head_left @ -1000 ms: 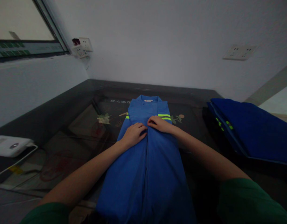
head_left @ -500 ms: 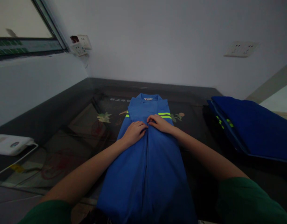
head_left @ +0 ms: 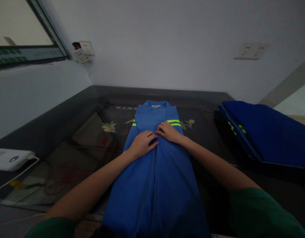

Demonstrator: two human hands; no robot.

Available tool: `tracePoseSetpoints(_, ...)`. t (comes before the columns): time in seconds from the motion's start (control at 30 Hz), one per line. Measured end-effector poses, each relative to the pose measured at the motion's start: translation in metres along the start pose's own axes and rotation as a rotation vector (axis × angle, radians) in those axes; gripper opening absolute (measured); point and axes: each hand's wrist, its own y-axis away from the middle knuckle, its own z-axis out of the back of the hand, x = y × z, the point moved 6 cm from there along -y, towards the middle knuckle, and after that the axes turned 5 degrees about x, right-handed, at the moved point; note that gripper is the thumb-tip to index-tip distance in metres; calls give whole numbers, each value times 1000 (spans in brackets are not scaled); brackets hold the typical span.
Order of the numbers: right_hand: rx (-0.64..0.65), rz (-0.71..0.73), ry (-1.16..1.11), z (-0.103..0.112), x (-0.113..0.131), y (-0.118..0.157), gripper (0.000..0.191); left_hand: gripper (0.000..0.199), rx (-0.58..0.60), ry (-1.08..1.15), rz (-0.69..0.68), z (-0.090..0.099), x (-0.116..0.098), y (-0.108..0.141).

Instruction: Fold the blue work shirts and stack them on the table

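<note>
Garment [head_left: 174, 178] on table [head_left: 207, 125], clothes [head_left: 273, 132] right, device [head_left: 8, 160] left, wall [head_left: 162, 46] behind

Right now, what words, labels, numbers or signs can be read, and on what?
"上添", apparently, on the tabletop; neighbouring characters are blurred or partly covered.
Collar label on the blue garment: too small to read.
Green lettering on the window: too blurred.

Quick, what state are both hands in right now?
Left hand: loosely open on the blue garment, no grip visible.
Right hand: curled on the garment; can't tell whether it's pinching cloth.
</note>
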Motion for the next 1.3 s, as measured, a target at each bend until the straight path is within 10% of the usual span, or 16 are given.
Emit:
tracePoseSetpoints(0.53,-139,-82,169,-1,0,7,13,32,69,-18,-51,-5,-8,-1)
tracePoseSetpoints(0.9,-97,-103,36,-1,4,6,22,22,156,10,-45,40,-61,5)
tracePoseSetpoints(1.03,-115,-105,65,-10,1,4,24,23,322,329,64,49,-98,52)
tracePoseSetpoints(1.2,-125,-87,41,-15,-3,4,26,24,801,797,182,27,-157,168)
tracePoseSetpoints(1.3,-126,-89,41,-17,-6,1,26,23,743,746,482,-8,-158,224)
